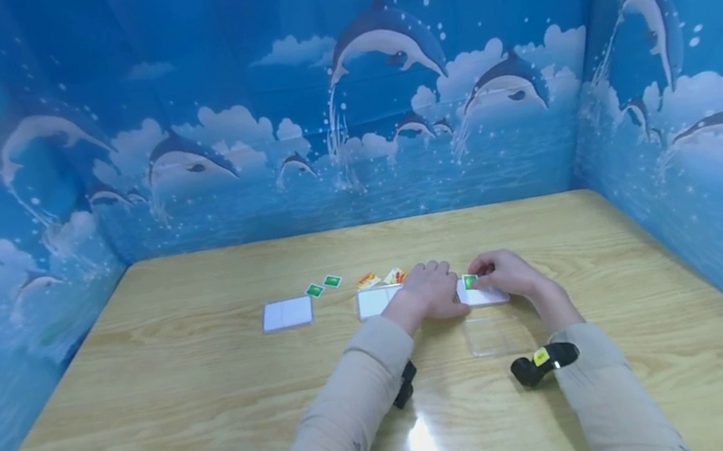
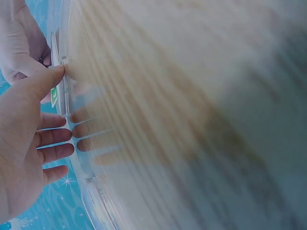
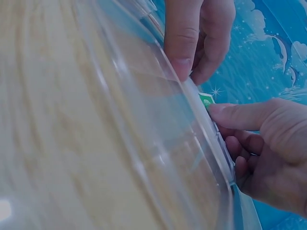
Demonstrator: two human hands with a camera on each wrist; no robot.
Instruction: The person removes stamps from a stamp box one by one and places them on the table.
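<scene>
At the right of the row lies a flat white case (image 1: 490,295). Over its left part, my right hand (image 1: 511,273) pinches a small green card (image 1: 469,281) between thumb and fingers. In the right wrist view, the thumb (image 3: 240,114) lies across the green card (image 3: 207,99). My left hand (image 1: 429,290) is at the left end of this case, its thumb touching the near edge. The left wrist view shows that hand's other fingers (image 2: 55,136) spread and nearly straight. A clear plastic lid (image 1: 493,335) lies just in front of the case.
A second white case (image 1: 373,302) is partly covered by my left hand, and a third white case (image 1: 287,313) lies further left. Behind them are two green cards (image 1: 332,280) and two orange-and-white cards (image 1: 368,280). A dolphin-print curtain (image 1: 353,178) borders the wooden table (image 1: 185,418).
</scene>
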